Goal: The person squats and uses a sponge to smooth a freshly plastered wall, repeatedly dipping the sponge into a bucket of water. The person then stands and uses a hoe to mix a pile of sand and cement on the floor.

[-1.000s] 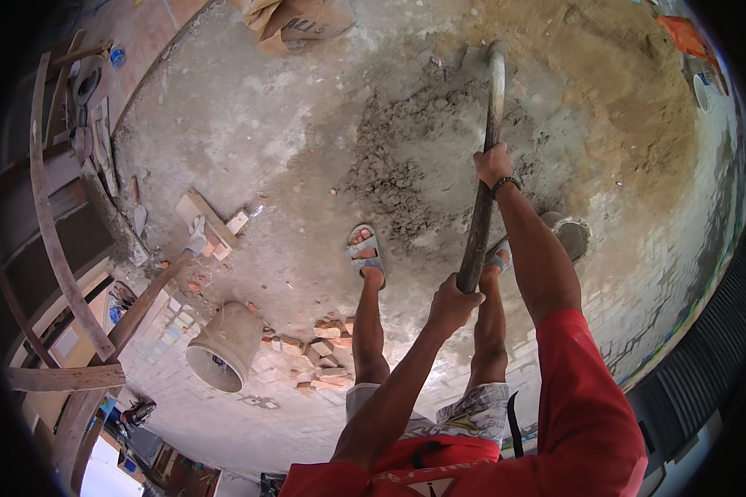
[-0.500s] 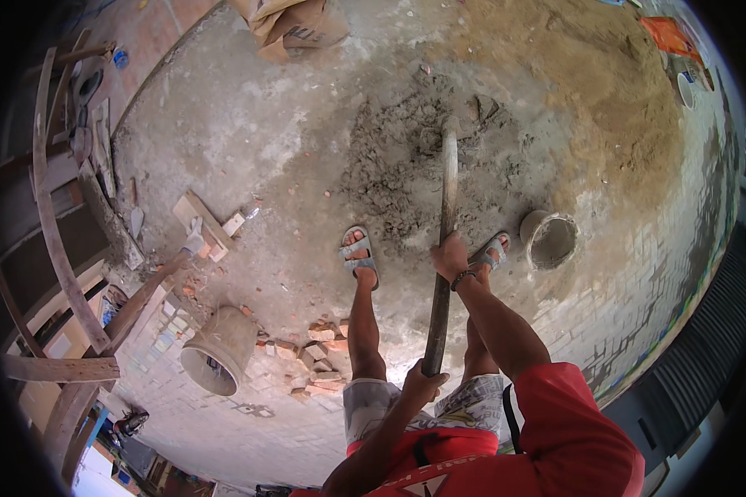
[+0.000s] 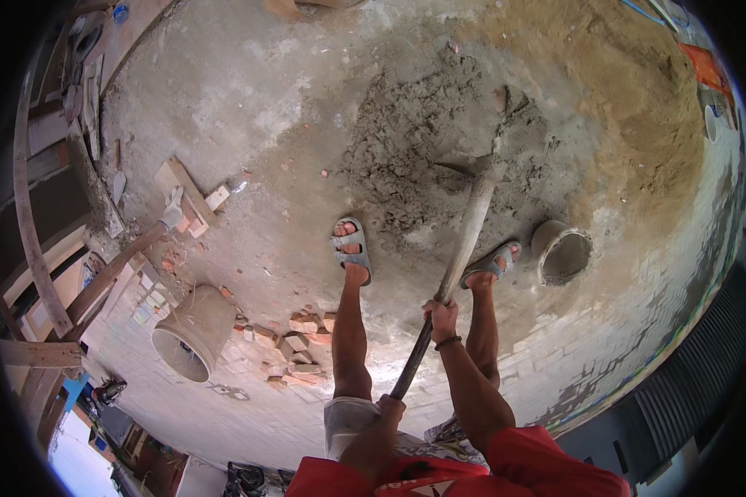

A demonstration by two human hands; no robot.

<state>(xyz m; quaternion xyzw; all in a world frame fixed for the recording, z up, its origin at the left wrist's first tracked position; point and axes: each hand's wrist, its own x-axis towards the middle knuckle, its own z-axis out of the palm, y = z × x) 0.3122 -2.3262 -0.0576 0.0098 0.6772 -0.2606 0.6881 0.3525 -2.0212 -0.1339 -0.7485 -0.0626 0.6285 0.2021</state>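
Note:
My right hand (image 3: 441, 319), with a dark band at its wrist, is closed round the middle of a long wooden hoe handle (image 3: 468, 232). Lower down, near my shorts, my left hand (image 3: 389, 407) grips the dark end of the same handle. The shaft slants away from me to the right. At its far end the hoe's blade (image 3: 460, 164) rests in a spread of wet grey mortar (image 3: 394, 141), its lower part hidden by the mix. My sandalled feet stand on either side of the handle, at the near edge of the mortar.
A mortar-crusted bucket (image 3: 547, 240) stands by my right foot; another bucket (image 3: 211, 319) lies tipped at the left. Broken bricks (image 3: 298, 344) lie near my left leg. A sand heap (image 3: 638, 108) is at the far right. Planks (image 3: 182, 195) and a trowel (image 3: 118, 186) lie left.
Both hands have drawn down toward me with the hoe. Its handle, nearly upright before, now leans to the right, and the blade shows in the mortar. My view has shifted as well.

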